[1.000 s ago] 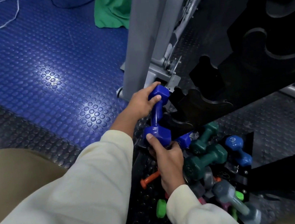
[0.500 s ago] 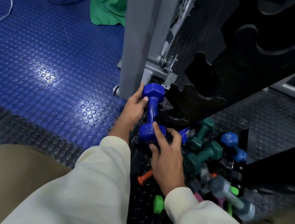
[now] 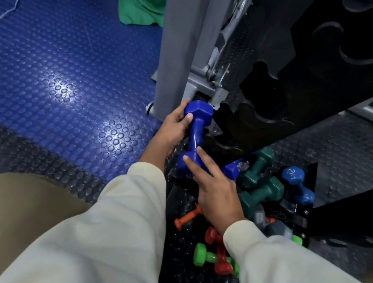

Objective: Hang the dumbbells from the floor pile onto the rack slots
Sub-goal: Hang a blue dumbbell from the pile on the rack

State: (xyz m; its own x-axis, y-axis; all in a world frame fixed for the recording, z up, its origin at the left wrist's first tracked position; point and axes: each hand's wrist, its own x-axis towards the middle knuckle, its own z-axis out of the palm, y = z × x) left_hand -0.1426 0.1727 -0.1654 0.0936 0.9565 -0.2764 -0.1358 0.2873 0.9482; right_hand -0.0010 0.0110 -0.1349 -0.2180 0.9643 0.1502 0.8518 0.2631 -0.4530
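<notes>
Your left hand [image 3: 174,128] grips the top head of the blue dumbbell [image 3: 195,137]; your right hand [image 3: 214,190] rests straight fingers on its lower head. Its long axis runs twelve to six, with the nearest rack slot [image 3: 230,120] just beside it at three o'clock.

The person is wearing long, loose cream sleeves, softly creased, covering both arms down to the wrists and leaving the left hand [image 3: 174,128] and right hand [image 3: 217,197] bare, while tan trousers [image 3: 17,208] are showing at the near left.
</notes>
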